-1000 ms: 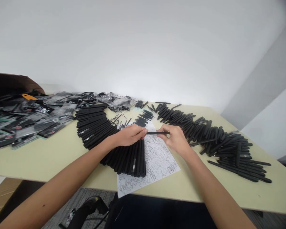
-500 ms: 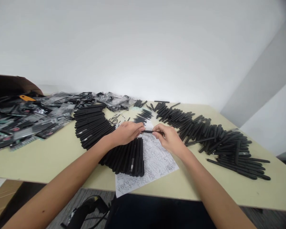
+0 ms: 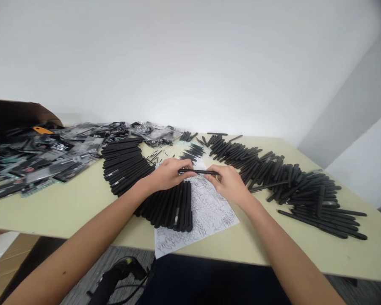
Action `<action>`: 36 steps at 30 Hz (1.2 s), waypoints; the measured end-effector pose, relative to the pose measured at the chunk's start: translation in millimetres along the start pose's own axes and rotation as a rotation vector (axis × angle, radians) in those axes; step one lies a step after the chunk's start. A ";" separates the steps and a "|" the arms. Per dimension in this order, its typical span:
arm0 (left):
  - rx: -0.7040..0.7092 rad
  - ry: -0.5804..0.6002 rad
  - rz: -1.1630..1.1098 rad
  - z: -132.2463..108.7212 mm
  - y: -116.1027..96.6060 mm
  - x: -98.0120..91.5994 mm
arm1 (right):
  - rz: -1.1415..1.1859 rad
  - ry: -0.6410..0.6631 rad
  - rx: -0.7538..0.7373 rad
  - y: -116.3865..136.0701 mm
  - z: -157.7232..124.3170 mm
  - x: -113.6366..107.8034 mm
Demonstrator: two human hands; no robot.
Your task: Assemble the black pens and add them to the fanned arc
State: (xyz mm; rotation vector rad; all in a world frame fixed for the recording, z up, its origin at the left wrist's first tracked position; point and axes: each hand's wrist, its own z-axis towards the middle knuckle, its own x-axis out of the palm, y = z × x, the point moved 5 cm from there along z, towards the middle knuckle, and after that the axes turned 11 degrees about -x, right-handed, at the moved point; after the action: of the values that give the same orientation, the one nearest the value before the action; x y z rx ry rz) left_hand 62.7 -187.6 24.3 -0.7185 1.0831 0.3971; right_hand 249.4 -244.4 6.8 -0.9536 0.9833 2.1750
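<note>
A slim black pen (image 3: 200,171) is held level between my two hands above a scribbled sheet of paper (image 3: 206,216). My left hand (image 3: 169,173) pinches its left part between thumb and fingers. At its other end, my right hand (image 3: 227,181) is closed on it, hiding the tip. Directly under and left of my left hand, a fan-shaped row of black pens (image 3: 122,163) curves across the table and onto the paper. A long loose heap of similar black pens (image 3: 269,173) spreads out to the right of my right hand.
Clear and black packaging sleeves (image 3: 70,156) cover the table's left side, beside a brown cardboard box (image 3: 22,112). Thin dark pieces (image 3: 192,153) lie beyond my hands. A white wall (image 3: 190,63) rises behind the pale yellow table (image 3: 241,245).
My left fingers now grip the pen from above and below, with more of it showing between them. Both hands have risen slightly. The scene has shifted a little in the view.
</note>
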 end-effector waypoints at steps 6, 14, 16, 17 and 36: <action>0.008 0.127 0.011 0.4 3.6 -2.3 | -0.067 -0.031 -0.086 6.1 1.7 0.1; -0.026 0.070 0.103 -0.9 3.7 1.1 | -0.084 0.029 -0.050 6.6 -1.8 -1.9; -0.041 0.041 0.097 -0.9 6.0 0.6 | -0.077 0.087 -0.047 7.7 -2.0 2.7; -0.033 0.043 0.081 -1.2 5.7 0.7 | -0.084 0.110 -0.047 7.6 -1.9 5.1; 0.021 0.125 0.082 -3.8 -7.5 5.5 | 0.044 -0.033 -0.023 -5.5 0.2 5.2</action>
State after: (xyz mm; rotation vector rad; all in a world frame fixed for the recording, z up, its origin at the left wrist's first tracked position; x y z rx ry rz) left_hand 67.3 -195.8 20.8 -0.6891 1.2361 0.4148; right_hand 250.2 -240.1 0.6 -0.9113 0.9745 2.2353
